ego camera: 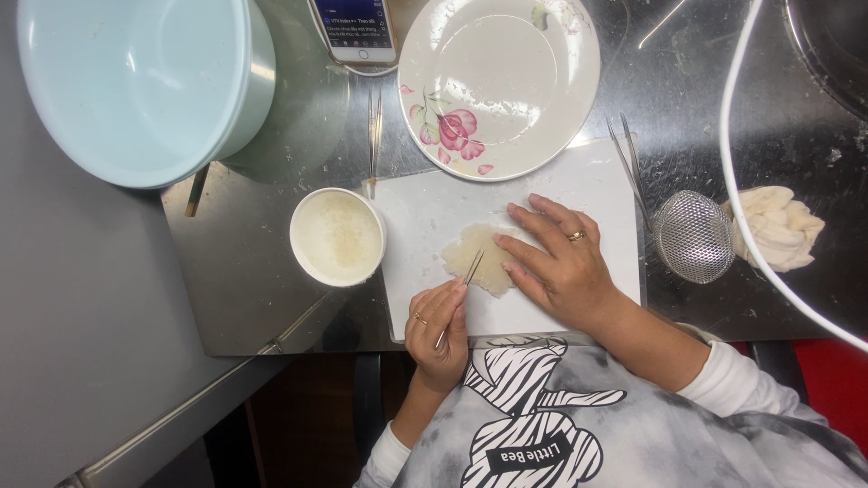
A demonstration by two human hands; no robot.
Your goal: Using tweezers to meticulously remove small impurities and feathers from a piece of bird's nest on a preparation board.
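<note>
On the white rectangular cutting board (pixel 579 194) lies a pale, translucent, soft flat piece (pixel 481 258); the left hand (pixel 438 327) pinches thin metal tweezers (pixel 469 274) at it; the right hand (pixel 561 262), fingers spread, presses it flat; it seems flimsy, slippery, best gripped by an edge.

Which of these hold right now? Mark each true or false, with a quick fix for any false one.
1. The left hand holds tweezers over the pale piece. True.
2. The right hand rests in the blue basin. False: it presses on the pale piece.
3. The flowered plate lies beyond the white board. True.
4. The small cup sits right of the wire strainer. False: it sits left of the board.
</note>
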